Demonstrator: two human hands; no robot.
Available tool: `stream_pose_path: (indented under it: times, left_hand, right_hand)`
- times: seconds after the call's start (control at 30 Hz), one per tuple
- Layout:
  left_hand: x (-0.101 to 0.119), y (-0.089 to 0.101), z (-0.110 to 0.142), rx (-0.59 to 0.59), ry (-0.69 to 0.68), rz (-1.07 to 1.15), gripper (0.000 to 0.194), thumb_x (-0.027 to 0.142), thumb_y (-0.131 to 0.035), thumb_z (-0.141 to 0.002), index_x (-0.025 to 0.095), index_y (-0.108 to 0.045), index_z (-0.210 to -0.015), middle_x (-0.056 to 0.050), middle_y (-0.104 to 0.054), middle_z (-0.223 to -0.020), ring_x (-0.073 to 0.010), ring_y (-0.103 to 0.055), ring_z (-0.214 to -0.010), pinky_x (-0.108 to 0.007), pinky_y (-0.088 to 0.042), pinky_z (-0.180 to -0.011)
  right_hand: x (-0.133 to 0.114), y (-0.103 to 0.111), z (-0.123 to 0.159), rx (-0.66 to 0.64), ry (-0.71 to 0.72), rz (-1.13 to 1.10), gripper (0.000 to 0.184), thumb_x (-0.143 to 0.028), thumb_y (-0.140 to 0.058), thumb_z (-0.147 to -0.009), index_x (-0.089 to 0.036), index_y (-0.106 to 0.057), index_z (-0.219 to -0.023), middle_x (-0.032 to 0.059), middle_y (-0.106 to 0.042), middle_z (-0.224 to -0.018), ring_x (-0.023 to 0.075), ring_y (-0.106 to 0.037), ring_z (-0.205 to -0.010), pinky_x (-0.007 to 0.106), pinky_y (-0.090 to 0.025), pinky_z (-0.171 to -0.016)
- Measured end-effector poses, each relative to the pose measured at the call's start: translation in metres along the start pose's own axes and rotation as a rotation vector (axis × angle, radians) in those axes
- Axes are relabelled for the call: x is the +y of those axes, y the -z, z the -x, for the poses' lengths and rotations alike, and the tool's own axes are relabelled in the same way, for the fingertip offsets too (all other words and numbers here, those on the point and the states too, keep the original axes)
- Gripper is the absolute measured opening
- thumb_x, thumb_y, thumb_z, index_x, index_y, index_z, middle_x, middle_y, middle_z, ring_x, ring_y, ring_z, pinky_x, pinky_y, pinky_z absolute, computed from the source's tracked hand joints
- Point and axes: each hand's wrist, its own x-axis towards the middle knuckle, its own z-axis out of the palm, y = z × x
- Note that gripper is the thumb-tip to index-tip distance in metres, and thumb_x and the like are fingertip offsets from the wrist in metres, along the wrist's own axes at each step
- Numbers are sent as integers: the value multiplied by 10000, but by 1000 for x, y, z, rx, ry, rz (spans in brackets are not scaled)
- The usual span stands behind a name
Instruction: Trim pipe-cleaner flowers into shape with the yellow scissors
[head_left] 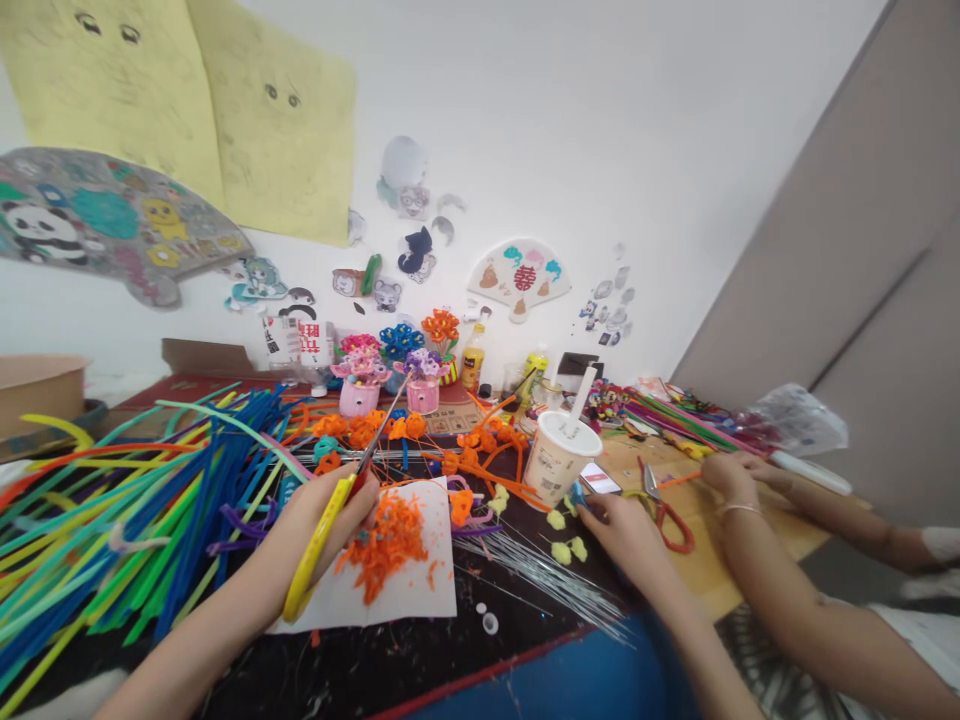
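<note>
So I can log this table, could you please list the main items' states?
Yellow-handled metal scissors: held in left hand, blade opening unclear.
Orange fuzzy clippings: heaped loose on white paper sheet.
Pale cylindrical cup: upright, lidded, straw inserted.
Flat rectangular phone: screen lit.
Orange-handled metal scissors: lying on brown surface.

White fan [519,279] on the wall: the red double-happiness character 囍 stands at its centre, clearly legible. Left of and lower than the fan, a white package [298,342] bears bold red and black Chinese characters, too blurred to read with certainty. Below the fan, a paper cup [550,468] and, slightly left, a yellow bottle [472,360] carry print too small to read.
</note>
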Motion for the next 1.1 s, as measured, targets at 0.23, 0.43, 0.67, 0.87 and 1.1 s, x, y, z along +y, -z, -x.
stream_pose_path:
  times: [0.23, 0.43, 0.67, 0.87, 1.1]
  left_hand:
    - [-5, -1, 1, -17, -31, -16, 327, 497, -431, -783, 221, -498, -621, 49, -519, -512, -121, -473, -460, -214, -348, -422]
    - [-7, 0, -1, -46, -37, -3, 280, 460, -460, -763, 223, -478, -616, 51, -523, -519, -119, -474, -467, -215, -372, -441]
    - [-4, -2, 0, -49, -6, 4, 292, 489, -455, -732, 224, -444, -608, 62, -472, -495, -113, -433, -449, -221, -352, -436]
    - [-5, -3, 0, -63, -10, -3, 306, 498, -437, -753, 224, -433, -615, 65, -460, -498, -109, -423, -448, -223, -340, -440]
    - [-6, -2, 0, -89, -6, 9, 305, 510, -446, -746, 224, -438, -639, 60, -481, -531, -120, -455, -490, -229, -365, -467]
  right_hand:
    - [4, -2, -3, -43, 29, -16, 239, -308, -519, -835, -190, -722, -788, 95, -741, -783, 247, -677, -753, 281, -430, -660]
    - [4, -5, -2, -49, 59, -29, 253, -283, -488, -848, -188, -713, -783, 97, -736, -772, 245, -679, -744, 284, -430, -664]
    - [3, -3, 2, -66, 106, -53, 296, -293, -443, -866, -200, -678, -713, 78, -716, -703, 240, -667, -689, 288, -410, -624]
    - [4, -3, 4, -52, 106, -72, 287, -312, -448, -863, -187, -691, -774, 84, -727, -755, 236, -668, -701, 287, -425, -648]
    - [4, -3, 4, -56, 124, -87, 307, -309, -430, -870, -190, -689, -755, 82, -722, -744, 234, -664, -702, 288, -425, -643]
